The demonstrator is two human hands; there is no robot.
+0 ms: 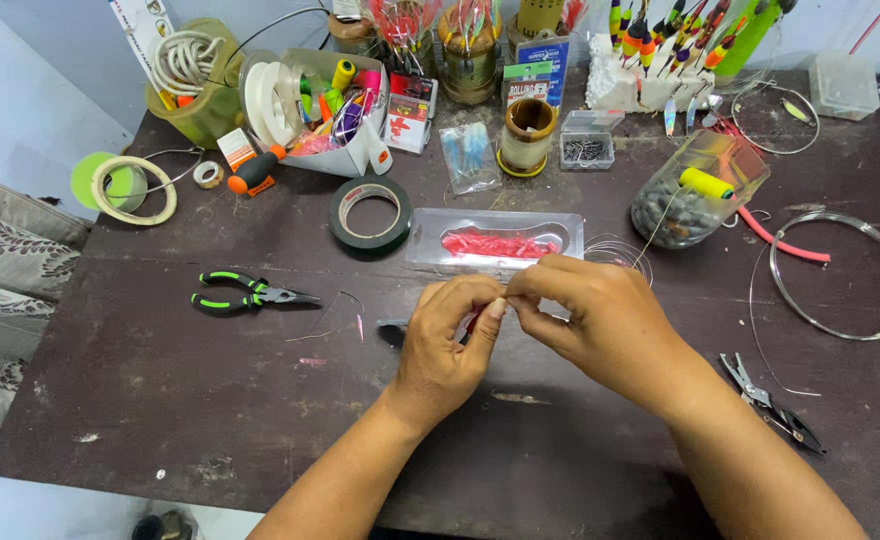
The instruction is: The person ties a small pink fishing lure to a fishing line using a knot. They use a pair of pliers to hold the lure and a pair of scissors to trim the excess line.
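Dark worn table (210, 400) with pliers (245, 292), tape roll (371, 214), clear tray (495, 239).

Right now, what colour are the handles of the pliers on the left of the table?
Black with bright green stripes on the pliers, seen clearly in the head view.

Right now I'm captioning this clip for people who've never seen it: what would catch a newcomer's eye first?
The two hands, left hand and right hand, meet fingertip to fingertip at the centre of the dark table, pinching something small and red. Just behind them lies a clear tray of pink lures; green-handled pliers rest to the left.
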